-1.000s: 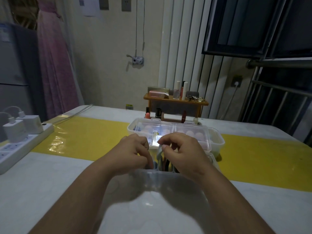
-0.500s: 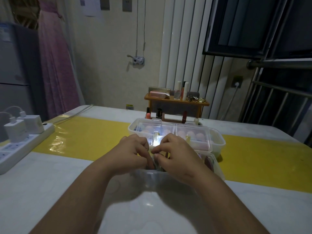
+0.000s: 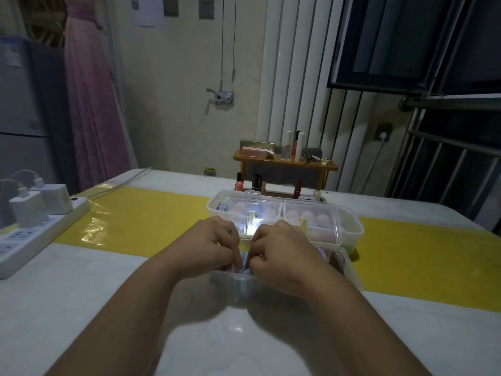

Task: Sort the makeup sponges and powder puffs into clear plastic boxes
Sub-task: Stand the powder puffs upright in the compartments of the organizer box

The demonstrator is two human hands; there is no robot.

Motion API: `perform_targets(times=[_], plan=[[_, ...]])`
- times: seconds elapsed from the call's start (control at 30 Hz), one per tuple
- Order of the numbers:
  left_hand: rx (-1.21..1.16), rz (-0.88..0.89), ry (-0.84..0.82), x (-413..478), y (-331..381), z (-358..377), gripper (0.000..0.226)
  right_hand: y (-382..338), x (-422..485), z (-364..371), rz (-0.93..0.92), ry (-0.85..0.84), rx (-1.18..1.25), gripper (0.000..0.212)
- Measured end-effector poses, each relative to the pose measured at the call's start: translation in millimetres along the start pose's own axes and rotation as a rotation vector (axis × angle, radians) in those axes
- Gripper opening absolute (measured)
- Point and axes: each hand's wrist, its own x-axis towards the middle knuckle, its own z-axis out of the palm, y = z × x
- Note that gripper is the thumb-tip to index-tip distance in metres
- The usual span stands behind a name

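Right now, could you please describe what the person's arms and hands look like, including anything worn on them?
Both forearms are bare to the frame's bottom edge; no sleeves show. The left hand and right hand wear no gloves, and no rings, watch or bracelet are visible. In this dim light, the nails on the fingers are too unclear to describe.

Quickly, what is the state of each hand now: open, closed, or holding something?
Left hand: closed, fingers pinch the blue puff in the near clear box.
Right hand: closed, fingers pinch the same blue puff.
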Motion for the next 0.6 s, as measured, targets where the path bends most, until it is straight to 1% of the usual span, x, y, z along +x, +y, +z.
perform_targets(times=[0.2, 0.33, 0.4, 0.47, 0.53, 0.6], plan=[[-0.007, -0.028, 0.019, 2, -4, 0, 0.05, -3, 4, 1, 0.096, -0.093, -0.015, 0.04], [-0.034, -0.029, 0.038, 1, -2, 3, 0.032, -4, 2, 3, 0.122, -0.123, -0.043, 0.047], [-0.028, -0.024, 0.045, 1, -1, 4, 0.031, -4, 1, 3, 0.128, -0.108, -0.026, 0.048], [-0.046, -0.019, 0.063, 1, 0, 3, 0.028, -5, -2, 3, 0.113, -0.09, 0.015, 0.044], [-0.103, -0.026, 0.124, 2, 0, 4, 0.027, -4, -6, 3, 0.062, -0.07, 0.071, 0.037], [-0.149, -0.036, 0.24, 4, -1, 5, 0.03, -2, -9, 2, 0.047, -0.032, 0.148, 0.031]])
